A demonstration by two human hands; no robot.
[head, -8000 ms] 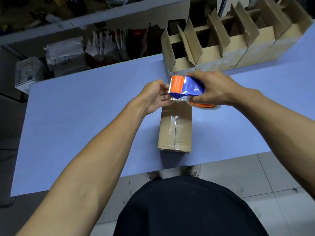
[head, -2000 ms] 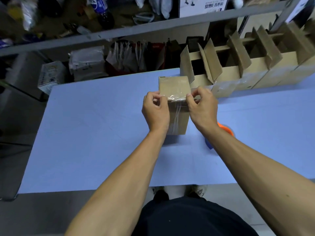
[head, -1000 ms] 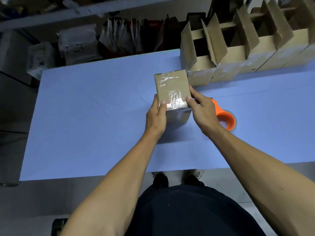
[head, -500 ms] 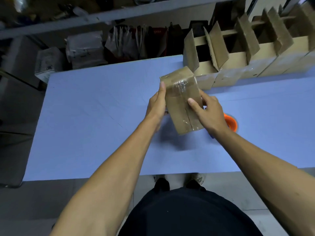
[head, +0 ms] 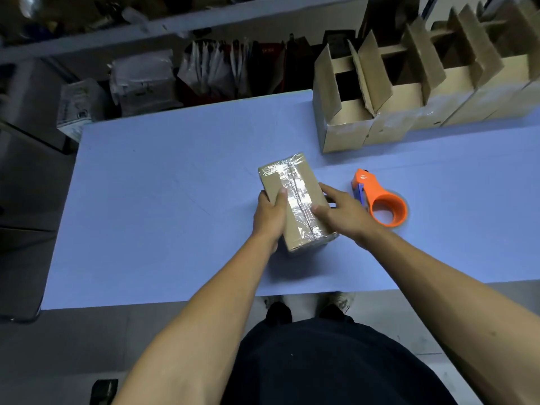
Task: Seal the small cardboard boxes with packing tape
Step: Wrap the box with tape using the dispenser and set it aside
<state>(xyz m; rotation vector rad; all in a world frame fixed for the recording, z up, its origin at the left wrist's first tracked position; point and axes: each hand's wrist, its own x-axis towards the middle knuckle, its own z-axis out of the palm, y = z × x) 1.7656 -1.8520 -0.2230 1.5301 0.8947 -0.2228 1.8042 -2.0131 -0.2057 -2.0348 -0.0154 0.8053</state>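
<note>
Cardboard box: brown, small and closed, the sealed box point(head: 295, 200) lies flat on the table near its centre, long axis running from 5 o'clock toward 11 o'clock.
Tape on box: a shiny clear strip point(head: 296, 197) runs lengthwise over the top seam, and a shorter piece crosses the far end.
Left hand: the left hand point(head: 270, 219) grips the box's 9 o'clock side near the close end, thumb lying on the top face, the other fingers hidden behind the side wall.
Right hand: the right hand point(head: 342, 214) holds the 3 o'clock side, thumb pressed on the top face at the tape's edge, fingers reaching along the far side wall.
Tape dispenser: an orange and blue tape dispenser point(head: 380, 201) rests on the table at 3 o'clock from the box, just beside the right hand, not touching the box.
Open boxes: a row of open cardboard boxes point(head: 409, 112) stands at 1 o'clock along the table's far edge, flaps upright, clear tape on their lower fronts.
Table: a pale blue table point(head: 160, 214) bears all of this.
Background: at 12 o'clock, beyond the table, shelving point(head: 175, 21) holds wrapped white bundles and packets, too dim to identify.
Foreground: at 6 o'clock, a dark garment and shoes show above a grey tiled floor.
</note>
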